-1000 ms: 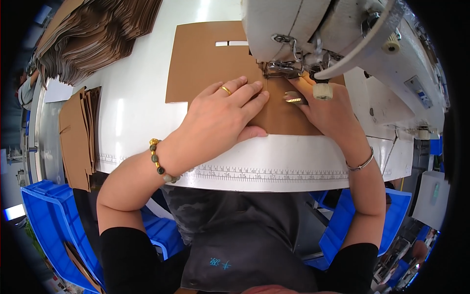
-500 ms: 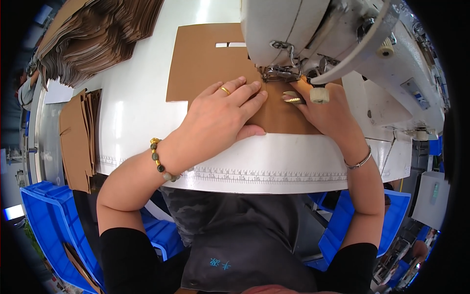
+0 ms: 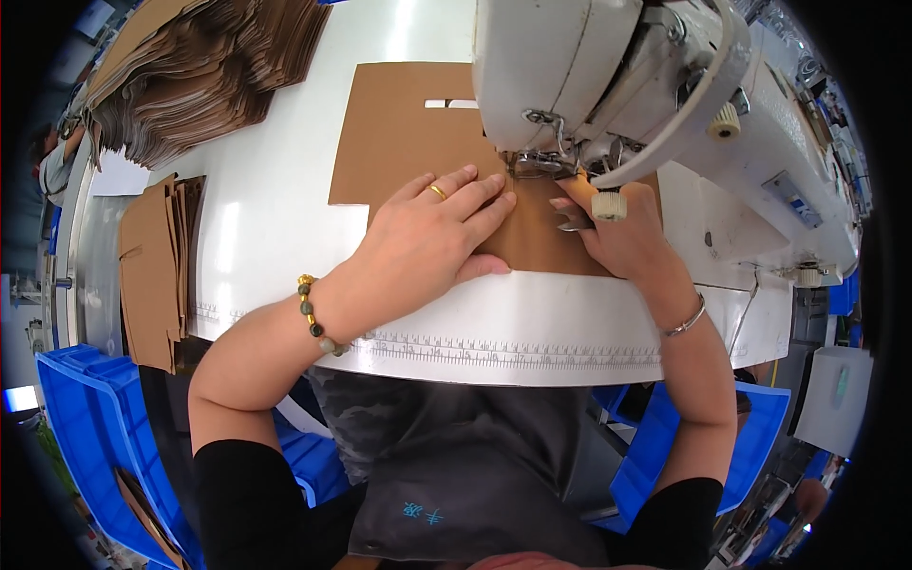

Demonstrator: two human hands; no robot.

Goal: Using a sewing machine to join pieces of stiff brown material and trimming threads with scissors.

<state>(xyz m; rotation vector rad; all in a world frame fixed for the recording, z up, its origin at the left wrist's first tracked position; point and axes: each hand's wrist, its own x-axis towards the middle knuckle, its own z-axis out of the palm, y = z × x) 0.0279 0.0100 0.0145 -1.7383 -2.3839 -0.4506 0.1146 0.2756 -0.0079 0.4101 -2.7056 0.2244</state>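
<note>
A flat brown panel (image 3: 399, 133) with a narrow slot lies under the presser foot (image 3: 532, 163) of a white sewing machine (image 3: 551, 66). My left hand (image 3: 427, 237) lies on the panel left of the foot, fingers stretched out flat and thumb near the front edge, a gold ring on one finger. My right hand (image 3: 622, 237) rests on the panel just right of the foot with its fingers curled around small metal snips (image 3: 575, 226); part of it is hidden behind the machine's knob and bar.
A tall fanned stack of brown pieces (image 3: 190, 76) is at the back left, above folded brown panels (image 3: 147, 266). A printed ruler runs along the white table's front edge (image 3: 475, 370). Blue bins (image 3: 85, 418) (image 3: 750, 442) stand below on both sides; a co-worker's arm (image 3: 62, 157) shows far left.
The whole view has shifted, so the machine, panel and table appear slightly lower. Both hands keep nearly the same place beside the presser foot, with little visible movement over the panel.
</note>
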